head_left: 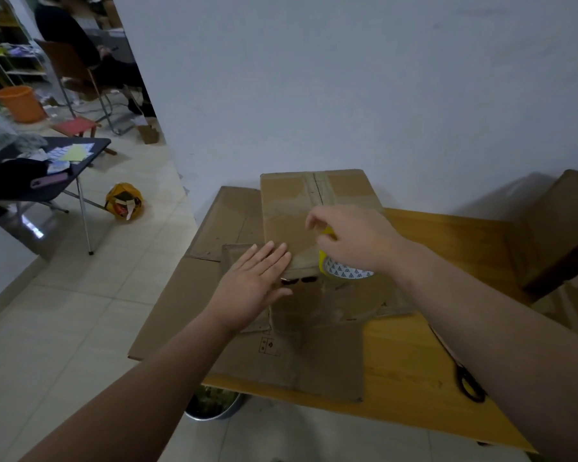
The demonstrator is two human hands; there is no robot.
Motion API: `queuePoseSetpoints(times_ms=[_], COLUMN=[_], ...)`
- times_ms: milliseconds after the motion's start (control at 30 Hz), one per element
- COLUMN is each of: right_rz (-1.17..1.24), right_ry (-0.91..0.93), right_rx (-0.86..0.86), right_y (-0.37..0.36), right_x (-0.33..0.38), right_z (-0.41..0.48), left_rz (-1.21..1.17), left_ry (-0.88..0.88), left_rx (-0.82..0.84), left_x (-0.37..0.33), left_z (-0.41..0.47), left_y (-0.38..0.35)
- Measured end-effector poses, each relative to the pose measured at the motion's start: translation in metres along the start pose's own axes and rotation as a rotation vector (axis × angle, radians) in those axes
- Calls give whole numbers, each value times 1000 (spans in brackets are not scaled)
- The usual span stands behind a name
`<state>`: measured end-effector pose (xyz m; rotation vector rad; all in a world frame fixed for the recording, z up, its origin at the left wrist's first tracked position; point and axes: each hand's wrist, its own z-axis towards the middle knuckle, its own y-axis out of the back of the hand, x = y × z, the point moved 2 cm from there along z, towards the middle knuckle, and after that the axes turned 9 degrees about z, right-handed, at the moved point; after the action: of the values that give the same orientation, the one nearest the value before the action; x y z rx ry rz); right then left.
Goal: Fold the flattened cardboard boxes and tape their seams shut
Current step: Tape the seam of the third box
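A folded brown cardboard box [291,208] stands on a stack of flattened cardboard [187,295] on the wooden table [411,371]. Clear tape runs along the box's top seam. My left hand [254,281] lies flat with fingers spread on the box's near edge. My right hand [351,241] grips a roll of tape [344,271] with a yellow core, held at the near end of the seam. A strip of clear tape hangs down the box's front face.
Black-handled scissors [469,383] lie on the table at the right. More cardboard boxes [561,228] stand at the far right. A metal bowl [214,405] sits under the table's near edge. At the left stand a dark folding table [47,175] and a seated person [77,38].
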<state>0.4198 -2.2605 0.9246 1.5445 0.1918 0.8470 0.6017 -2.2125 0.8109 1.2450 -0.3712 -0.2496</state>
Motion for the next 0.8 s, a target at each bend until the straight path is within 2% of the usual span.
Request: queuePoseSetpoints(times_ms=[100,200,233,333,400,500,600,667,800], right_rz=[237,619,708,860,737,236,-40,-139,-177], right_ry=[-19,-235,-256,-179,-155,-123,-105,-65,-102], right_rx=[-125,-243,-281,-305,-256,-117,58,76,77], right_y=[7,-3,-10,-18,-1,42,48,38,34], right_x=[-19,-38,-43,-42,-42,-53,-65,-66,-70], right_z=[-15,-36,-40,-39,-30,-23,-27,-25,-17], left_rz=[24,19,16,21,5,25,41,59,113], left_ry=[130,228,259,319,336,365,391,413,394], left_rx=[22,44,57,61,40,62,92,113,212], left_x=[-12,-24,-26,-29,-30,-33,-39,-41,-47], left_z=[-3,-4,-4,-9,-10,-8,-6,-7,-1], left_y=[2,2,2,1,1,5,10,12,26])
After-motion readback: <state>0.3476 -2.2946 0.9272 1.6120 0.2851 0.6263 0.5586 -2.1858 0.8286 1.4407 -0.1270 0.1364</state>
